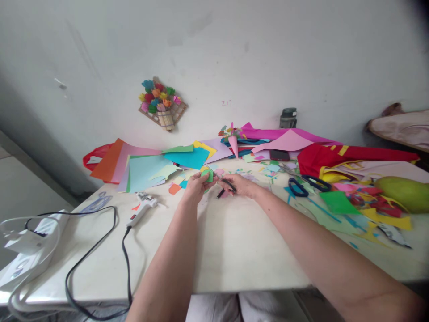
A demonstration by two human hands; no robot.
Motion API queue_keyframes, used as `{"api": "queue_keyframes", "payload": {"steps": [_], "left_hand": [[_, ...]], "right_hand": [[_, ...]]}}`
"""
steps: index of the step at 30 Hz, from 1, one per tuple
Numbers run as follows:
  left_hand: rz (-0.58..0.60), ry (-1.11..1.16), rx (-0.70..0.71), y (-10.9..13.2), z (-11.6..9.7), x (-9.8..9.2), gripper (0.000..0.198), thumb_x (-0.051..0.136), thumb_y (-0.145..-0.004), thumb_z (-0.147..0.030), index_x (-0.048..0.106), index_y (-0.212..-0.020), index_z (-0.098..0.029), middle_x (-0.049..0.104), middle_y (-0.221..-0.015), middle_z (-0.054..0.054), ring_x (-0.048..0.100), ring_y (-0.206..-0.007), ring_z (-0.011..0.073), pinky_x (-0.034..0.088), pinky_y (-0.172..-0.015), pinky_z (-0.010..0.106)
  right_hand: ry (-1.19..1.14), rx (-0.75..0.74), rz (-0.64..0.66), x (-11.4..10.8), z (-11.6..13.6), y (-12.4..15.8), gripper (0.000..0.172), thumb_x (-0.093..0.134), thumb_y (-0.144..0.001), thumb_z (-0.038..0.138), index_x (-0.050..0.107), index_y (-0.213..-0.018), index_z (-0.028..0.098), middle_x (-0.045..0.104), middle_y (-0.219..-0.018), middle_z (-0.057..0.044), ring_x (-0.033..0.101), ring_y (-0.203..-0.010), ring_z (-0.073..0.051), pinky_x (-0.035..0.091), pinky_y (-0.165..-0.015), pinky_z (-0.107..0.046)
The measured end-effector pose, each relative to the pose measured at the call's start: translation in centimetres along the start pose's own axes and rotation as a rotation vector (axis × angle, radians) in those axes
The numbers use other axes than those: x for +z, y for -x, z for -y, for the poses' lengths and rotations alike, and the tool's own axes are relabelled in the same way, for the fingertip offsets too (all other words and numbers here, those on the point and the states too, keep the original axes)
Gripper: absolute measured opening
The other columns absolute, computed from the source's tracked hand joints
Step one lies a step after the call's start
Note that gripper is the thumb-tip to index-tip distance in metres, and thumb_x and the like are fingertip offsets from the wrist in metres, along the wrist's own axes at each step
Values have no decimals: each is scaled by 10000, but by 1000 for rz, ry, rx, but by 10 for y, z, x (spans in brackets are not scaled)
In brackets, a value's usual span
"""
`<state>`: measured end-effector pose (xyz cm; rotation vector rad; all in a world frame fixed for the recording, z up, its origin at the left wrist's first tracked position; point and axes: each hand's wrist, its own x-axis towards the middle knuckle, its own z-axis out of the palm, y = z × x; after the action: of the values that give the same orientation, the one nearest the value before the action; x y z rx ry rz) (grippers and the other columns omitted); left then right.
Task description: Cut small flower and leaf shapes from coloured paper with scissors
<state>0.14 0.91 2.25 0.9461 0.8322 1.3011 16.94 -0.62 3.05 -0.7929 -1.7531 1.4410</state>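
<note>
Left hand [198,182], centre of frame: fingers pinch a small green paper piece [209,175], apparently with the edge turned toward the blades so it stays steady for cutting. Right hand [239,185], just right of it: fingers grip the black-handled scissors [229,184], blades pointing up-left at the paper; whether the blades actually touch it is too blurry to be sure. Both hands sit over the middle of the desk [248,250], likely because its near part is bare and gives elbow room. Glue gun [140,213] lies left of centre, cord trailing toward the power strip [50,232] at lower left, probably parked within easy reach. Blue sheet [186,157] and other coloured papers line the back; green square [339,203] lies among scraps at right.
</note>
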Motion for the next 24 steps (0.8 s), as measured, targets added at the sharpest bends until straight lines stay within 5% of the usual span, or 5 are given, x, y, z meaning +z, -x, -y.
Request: {"api": "queue_keyframes", "payload": {"steps": [15,24], "left_hand": [[-3,-37,7,0,-1,-3,62,658,-724,-117,601,-739,-96,666,-697,70,690,-726,188,557,-764,314],[-7,-88,8,3,-4,-4,130,705,-697,-182,613,-757,-112,685,-727,81,692,-716,198,558,-696,299]], "right_hand": [[3,2,71,-7,-2,0,328,442,-808,214,371,-490,178,339,-486,40,326,-410,-68,271,-407,-213],[-9,25,-11,-7,-4,-1,295,509,-786,250,404,-521,172,375,-492,47,338,-421,-63,278,-402,-201]]}}
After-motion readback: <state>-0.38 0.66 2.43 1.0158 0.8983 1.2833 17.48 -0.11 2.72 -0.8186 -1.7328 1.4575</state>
